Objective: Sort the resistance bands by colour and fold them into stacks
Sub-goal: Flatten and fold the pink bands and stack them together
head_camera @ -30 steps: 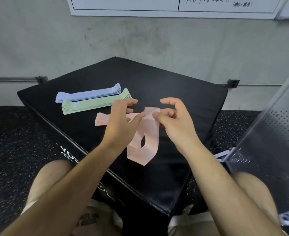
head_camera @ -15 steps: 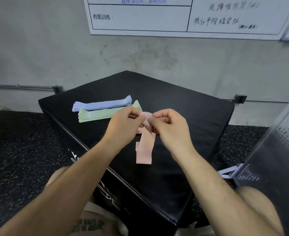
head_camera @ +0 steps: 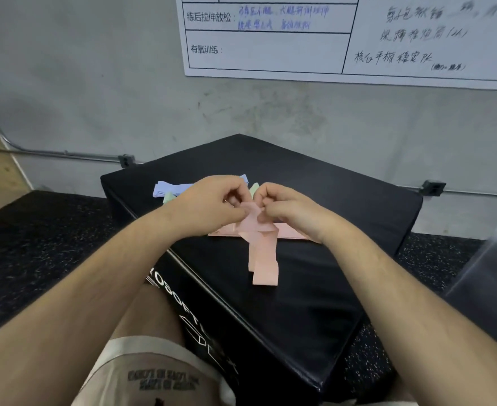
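A pink resistance band point(head_camera: 263, 256) hangs in a folded loop over the black padded box point(head_camera: 314, 303). My left hand point(head_camera: 212, 205) and my right hand point(head_camera: 288, 212) both pinch its top end, fingertips close together. Under the hanging band lies a flat pink stack point(head_camera: 289, 231), partly hidden by my right hand. Behind my left hand, the purple stack point(head_camera: 166, 188) and the green stack point(head_camera: 168, 197) show only their ends.
The box stands with a corner toward a grey wall with a whiteboard point(head_camera: 343, 39) above. Dark speckled floor point(head_camera: 36, 253) surrounds it. A perforated metal panel point(head_camera: 496, 273) stands at the right edge. My knees sit against the box's near side.
The camera has tilted up and the hands have drawn closer together. The pink band now hangs longer and flatter below the pinching fingers.
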